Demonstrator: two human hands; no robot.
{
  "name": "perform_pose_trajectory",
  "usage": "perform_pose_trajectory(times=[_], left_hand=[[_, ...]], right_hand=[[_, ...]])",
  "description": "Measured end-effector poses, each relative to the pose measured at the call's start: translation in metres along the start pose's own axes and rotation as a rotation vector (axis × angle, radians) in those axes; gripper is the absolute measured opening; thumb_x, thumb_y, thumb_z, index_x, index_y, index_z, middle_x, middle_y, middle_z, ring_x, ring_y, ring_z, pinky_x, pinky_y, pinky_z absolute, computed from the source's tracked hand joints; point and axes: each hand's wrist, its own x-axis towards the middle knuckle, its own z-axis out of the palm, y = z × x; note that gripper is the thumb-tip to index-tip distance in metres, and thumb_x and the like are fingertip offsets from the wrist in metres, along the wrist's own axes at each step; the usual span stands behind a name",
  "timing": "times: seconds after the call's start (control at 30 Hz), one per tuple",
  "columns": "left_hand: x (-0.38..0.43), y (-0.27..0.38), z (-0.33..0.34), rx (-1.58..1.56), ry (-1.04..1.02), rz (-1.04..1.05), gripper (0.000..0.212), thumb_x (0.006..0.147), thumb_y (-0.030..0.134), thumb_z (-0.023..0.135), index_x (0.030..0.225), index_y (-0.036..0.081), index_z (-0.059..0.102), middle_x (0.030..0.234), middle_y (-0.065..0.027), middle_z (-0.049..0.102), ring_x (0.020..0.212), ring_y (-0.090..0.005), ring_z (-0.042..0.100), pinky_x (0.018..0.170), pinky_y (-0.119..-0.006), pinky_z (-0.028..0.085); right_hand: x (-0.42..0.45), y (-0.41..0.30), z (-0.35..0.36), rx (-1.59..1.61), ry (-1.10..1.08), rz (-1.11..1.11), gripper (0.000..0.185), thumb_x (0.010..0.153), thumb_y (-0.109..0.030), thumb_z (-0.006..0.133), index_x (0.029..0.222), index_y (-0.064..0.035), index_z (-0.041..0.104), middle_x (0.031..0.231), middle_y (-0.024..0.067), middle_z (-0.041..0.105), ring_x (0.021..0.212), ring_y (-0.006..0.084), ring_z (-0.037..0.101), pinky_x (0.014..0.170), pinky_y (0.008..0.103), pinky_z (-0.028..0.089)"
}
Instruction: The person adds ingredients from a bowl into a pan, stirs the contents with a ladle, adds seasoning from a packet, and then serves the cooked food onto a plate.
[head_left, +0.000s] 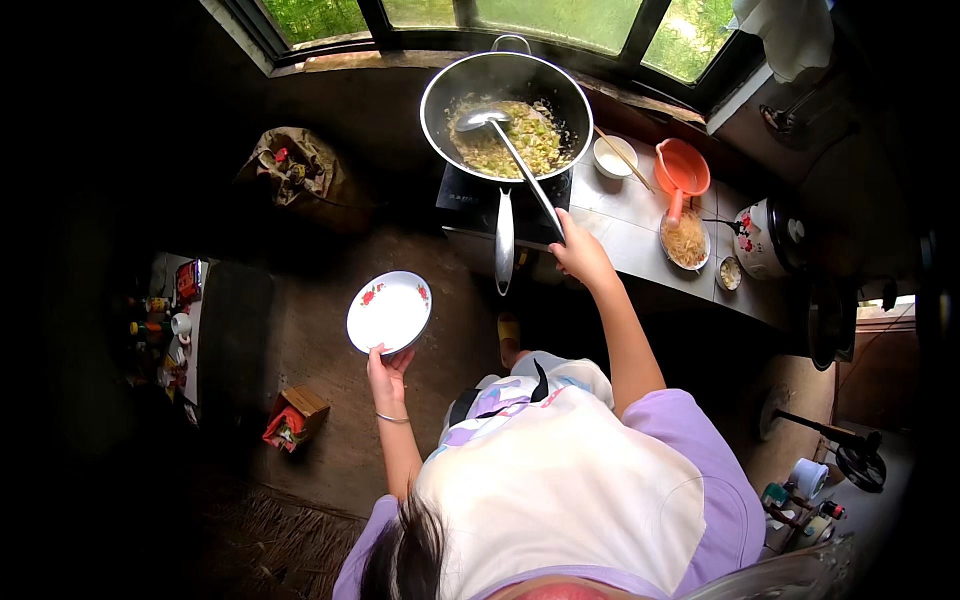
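Note:
My left hand (388, 369) grips the lower rim of a white plate with red flowers (388, 313), held out over the floor. In my right hand (581, 251) is the handle of a metal ladle (529, 176). The ladle's bowl rests in chopped, yellow-green food (525, 139) inside a dark wok (442, 109). Below the wok lies a black cooktop (461, 196), and the wok's long metal handle (505, 244) points towards me. The plate is to the left of the wok handle, apart from the wok.
On the tiled counter (619, 229) are a white bowl (615, 156) with chopsticks (624, 159), an orange dipper (682, 166), a plate of shredded food (685, 240), a small bowl (728, 274) and a rice cooker (761, 240). A small cardboard box (306, 405) stands on the floor, left.

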Motion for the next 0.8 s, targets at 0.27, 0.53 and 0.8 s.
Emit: perform_pose_trajectory(times=[0.27,0.53,0.8], left_hand=[[0.06,0.035,0.02,0.073,-0.015,-0.002,0.047,0.084,0.023,0.058,0.124,0.001,0.046,0.119,-0.0143,0.054,0.107,-0.0264,0.056,0.086,-0.041,0.055],[0.15,0.092,0.046,0.148,-0.18,-0.125,0.038,0.085,0.02,0.057,0.118,0.003,0.049,0.115,-0.0124,0.057,0.102,-0.0252,0.059,0.082,-0.04,0.056],[0.223,0.157,0.055,0.345,-0.348,-0.139,0.032,0.087,0.021,0.056,0.114,0.004,0.053,0.102,-0.0078,0.062,0.089,-0.0193,0.064,0.074,-0.033,0.056]], right_hand=[[-0.057,0.0,-0.084,-0.077,0.202,0.002,0.044,0.088,-0.019,0.059,0.129,-0.0073,0.049,0.072,0.0129,0.061,0.065,0.0248,0.061,0.061,0.0336,0.046],[0.036,-0.079,-0.09,-0.201,0.209,0.226,0.044,0.094,-0.024,0.053,0.132,-0.0043,0.045,0.065,0.0099,0.059,0.057,0.0214,0.06,0.055,0.035,0.049],[-0.046,-0.135,-0.088,-0.952,0.062,-0.002,0.044,0.091,-0.019,0.055,0.133,-0.0097,0.046,0.076,0.0158,0.063,0.071,0.0337,0.063,0.064,0.0431,0.05]])
